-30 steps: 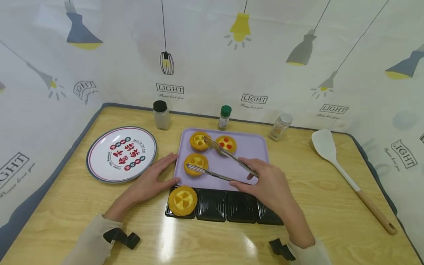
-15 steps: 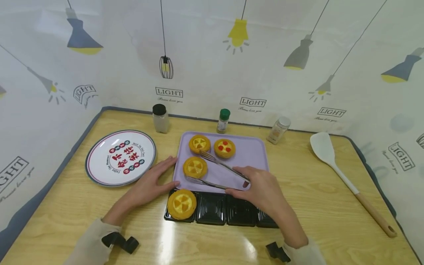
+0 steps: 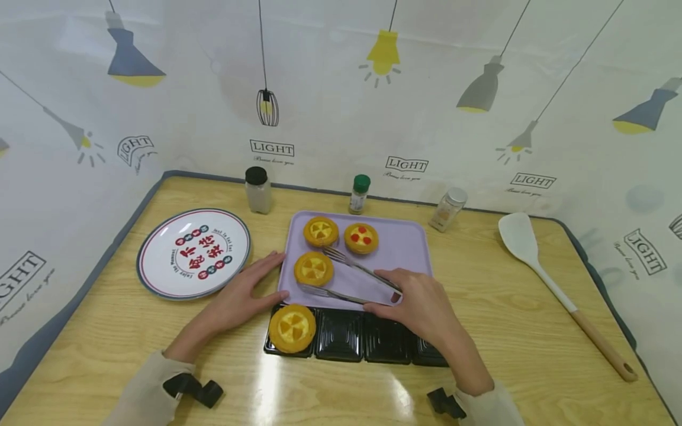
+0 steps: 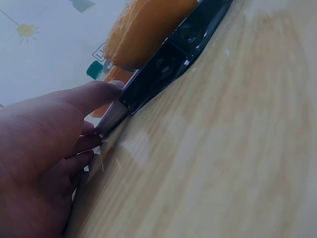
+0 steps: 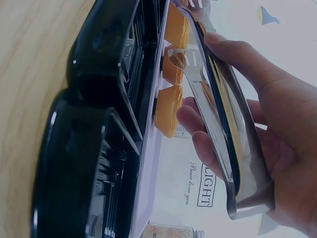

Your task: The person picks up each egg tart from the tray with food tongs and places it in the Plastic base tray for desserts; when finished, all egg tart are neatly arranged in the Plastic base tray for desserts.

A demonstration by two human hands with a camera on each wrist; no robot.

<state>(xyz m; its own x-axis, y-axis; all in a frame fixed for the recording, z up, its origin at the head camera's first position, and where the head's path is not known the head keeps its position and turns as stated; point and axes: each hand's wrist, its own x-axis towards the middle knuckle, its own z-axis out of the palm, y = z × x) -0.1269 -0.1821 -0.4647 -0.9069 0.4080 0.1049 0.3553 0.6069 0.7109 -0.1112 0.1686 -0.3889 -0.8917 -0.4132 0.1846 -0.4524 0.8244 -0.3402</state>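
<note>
My right hand [image 3: 425, 303] grips metal tongs [image 5: 214, 106] with slotted, fork-like ends. Their two ends stand spread on either side of the front orange egg tart [image 3: 313, 269] on the lilac tray [image 3: 402, 242]. Farther back on that tray are a second tart [image 3: 321, 231] with orange pieces and another [image 3: 361, 238] with red spots. At the tray's left edge, my left hand [image 3: 237, 299] lies with its fingers spread along the side, its thumb on the front corner. A fourth-compartment-style black plastic box [image 3: 340, 336] sits before the tray, with a tart [image 3: 292, 329] in its leftmost compartment.
To the left lies a round white plate [image 3: 160, 254] with red lettering. Behind the tray stand a black-capped jar [image 3: 259, 195], a green-capped bottle [image 3: 359, 198] and a silver-capped shaker [image 3: 449, 210]. A white spatula [image 3: 551, 281] with a wooden handle lies at the right.
The tongs have come down and toward me, from over the tarts to around the front tart. The left hand keeps its place at the tray's edge.
</note>
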